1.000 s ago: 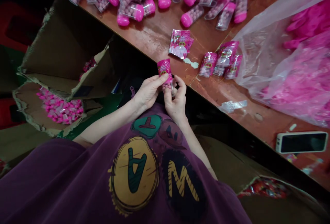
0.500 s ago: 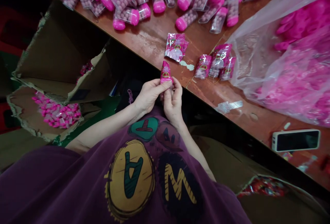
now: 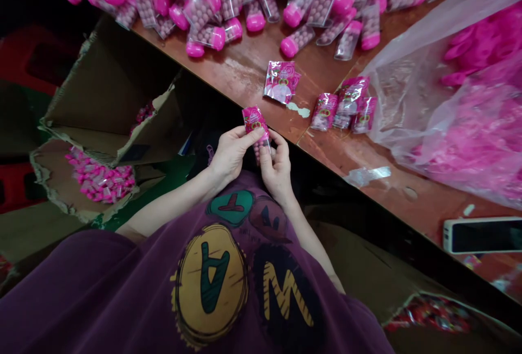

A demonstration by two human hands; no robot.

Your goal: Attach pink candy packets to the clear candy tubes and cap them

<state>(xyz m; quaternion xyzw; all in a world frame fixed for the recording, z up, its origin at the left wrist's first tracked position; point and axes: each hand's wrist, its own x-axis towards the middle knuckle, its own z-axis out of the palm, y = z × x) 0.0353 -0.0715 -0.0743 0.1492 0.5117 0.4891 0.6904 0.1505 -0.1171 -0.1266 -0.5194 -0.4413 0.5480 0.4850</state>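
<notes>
Between both hands, at the table's front edge, is a clear candy tube (image 3: 258,150) of small pink balls, with a shiny pink printed wrapper (image 3: 255,119) around its upper part. My left hand (image 3: 230,154) pinches the wrapper with its thumb across the front. My right hand (image 3: 277,165) has thumb and fingers closed around the tube's lower side, partly hiding it. Just beyond my hands lie flat pink printed wrappers (image 3: 281,81) in a small stack. To their right, several wrapped tubes (image 3: 325,111) rest on the table.
A heap of pink-capped candy tubes (image 3: 207,6) covers the table's far side. A clear bag (image 3: 391,98) of pink plastic parts sits right, with a phone (image 3: 485,234) nearer. Open cardboard boxes (image 3: 101,87) stand below left; another box holding red packets (image 3: 432,313) is below right.
The wrapped tube in my hands has turned, its top leaning left, and more of the printed wrapper and pink balls shows. The whole view has shifted slightly.
</notes>
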